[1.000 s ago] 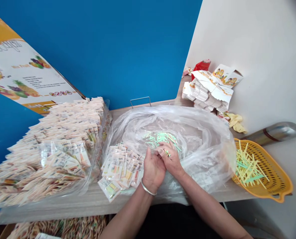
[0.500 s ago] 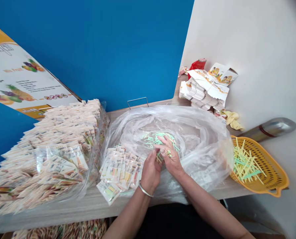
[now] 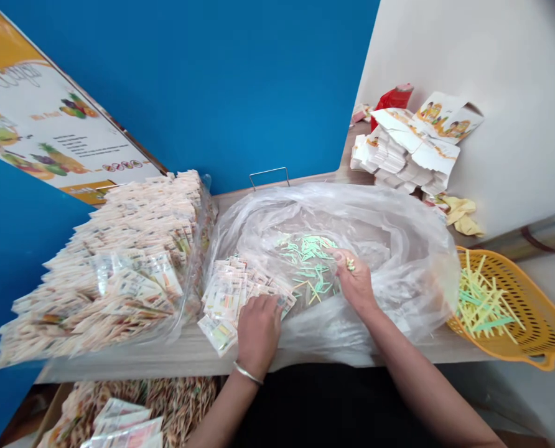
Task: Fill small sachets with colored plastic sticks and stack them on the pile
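Note:
My right hand point(image 3: 356, 285) is closed around a small bundle of thin pale yellow sticks point(image 3: 351, 264), whose ends poke out by the thumb. It hovers at the right side of loose green sticks point(image 3: 315, 247) strewn inside a spread clear plastic bag point(image 3: 380, 205). A few yellow sticks point(image 3: 312, 291) lie nearer to me. To the left, my left hand point(image 3: 259, 326), with a bangle on its wrist, is over a heap of small printed packets point(image 3: 226, 289). Its fingers bend down onto them, and the fingertips are hidden.
A large bagged pile of packets point(image 3: 132, 230) fills the left side. An orange perforated basket point(image 3: 534, 305) with yellow and green sticks stands at the right edge. Behind are folded cartons point(image 3: 394, 152), a yellow glove point(image 3: 463, 214) and a metal cylinder point(image 3: 515, 239). More packets point(image 3: 123, 426) lie below the tabletop.
My hands were together over the green sticks and have parted. The left hand moved left and toward me onto the packets; the right moved right, keeping its sticks. The view shifted left.

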{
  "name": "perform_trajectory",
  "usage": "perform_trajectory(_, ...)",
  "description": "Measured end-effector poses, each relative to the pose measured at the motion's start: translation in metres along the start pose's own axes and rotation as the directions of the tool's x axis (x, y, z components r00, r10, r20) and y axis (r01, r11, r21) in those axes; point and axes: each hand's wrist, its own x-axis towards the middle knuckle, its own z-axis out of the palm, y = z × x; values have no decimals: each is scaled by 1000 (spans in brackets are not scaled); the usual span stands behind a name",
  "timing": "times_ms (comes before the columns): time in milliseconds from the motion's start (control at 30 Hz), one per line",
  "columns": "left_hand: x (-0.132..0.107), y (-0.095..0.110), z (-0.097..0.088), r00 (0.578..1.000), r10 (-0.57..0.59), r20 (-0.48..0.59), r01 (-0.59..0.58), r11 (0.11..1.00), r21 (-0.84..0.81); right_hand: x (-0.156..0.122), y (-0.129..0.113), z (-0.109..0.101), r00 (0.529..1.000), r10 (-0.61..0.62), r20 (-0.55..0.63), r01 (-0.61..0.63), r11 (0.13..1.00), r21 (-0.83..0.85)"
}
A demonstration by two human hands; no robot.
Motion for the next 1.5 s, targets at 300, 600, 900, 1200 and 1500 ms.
perform_trajectory(300,-36,-21,35,967,153,-203,-102,966,239,-31,-6,33,951,47,305,-34,998,-47)
perform_trajectory(600,-25,-25,37,914,123,-385,-92,991,99,-50,-11,59,885,239,399,-213,971,-110)
perform_trajectory(900,-15,-25,14,968,-120,-220,50,953,-298,-21,-11,37,802,11,597,12,999,-35)
perform_trajectory(1200,29,2,-21,943,24,332,216,714,-666,7,-49,-4,648,-14,762,59,998,-32)
perform_trajectory(1500,26,14,0,959,-219,178,282,713,-643,14,-49,15,906,215,365,-351,864,361)
